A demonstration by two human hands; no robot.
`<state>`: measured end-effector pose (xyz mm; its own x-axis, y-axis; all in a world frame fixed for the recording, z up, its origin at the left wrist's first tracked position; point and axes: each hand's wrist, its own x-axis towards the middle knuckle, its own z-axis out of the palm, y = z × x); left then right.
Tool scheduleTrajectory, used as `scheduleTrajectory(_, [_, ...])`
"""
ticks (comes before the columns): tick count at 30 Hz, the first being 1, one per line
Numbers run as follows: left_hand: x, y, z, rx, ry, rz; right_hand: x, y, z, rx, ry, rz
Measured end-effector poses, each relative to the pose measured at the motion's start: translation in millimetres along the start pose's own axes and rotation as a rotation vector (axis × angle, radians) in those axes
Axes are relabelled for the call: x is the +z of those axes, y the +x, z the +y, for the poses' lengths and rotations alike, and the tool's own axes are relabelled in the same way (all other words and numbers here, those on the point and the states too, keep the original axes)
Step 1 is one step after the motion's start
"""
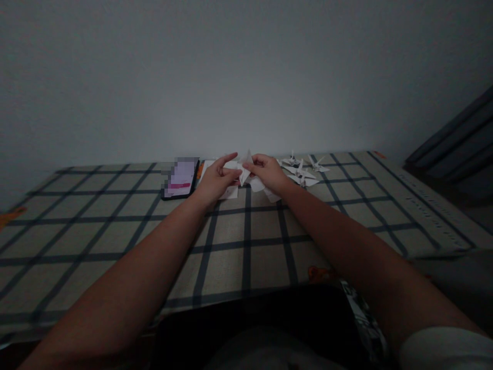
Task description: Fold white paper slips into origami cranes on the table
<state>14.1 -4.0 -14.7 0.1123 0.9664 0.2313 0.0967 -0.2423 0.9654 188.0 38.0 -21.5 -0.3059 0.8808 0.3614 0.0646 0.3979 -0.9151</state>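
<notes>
Between my two hands, at the far middle of the table, a white folded paper stands with a pointed tip up, like a partly shaped origami crane. My right hand pinches it from the right with thumb and fingers. On its left side, my left hand holds the lower edge by the thumb, while the index finger stretches out past it. Loose white paper sheets lie beneath and around the hands. Several finished paper cranes sit just right of my right hand.
A phone with a lit, blurred screen lies left of my left hand. The table wears a checked cloth. Behind it rises a plain wall, and dark folded fabric hangs at the right.
</notes>
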Motion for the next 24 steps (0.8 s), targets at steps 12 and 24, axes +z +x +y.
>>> scheduleTrajectory(12, [4.8, -0.3, -3.8, -0.062, -0.133, -0.056, -1.0, -0.4, 5.2, -0.065, 0.028, 0.049])
scheduleTrajectory(24, [3.9, -3.6, -1.9, -0.051, -0.134, -0.086, -0.6, -1.2, 1.5, -0.071, -0.004, 0.097])
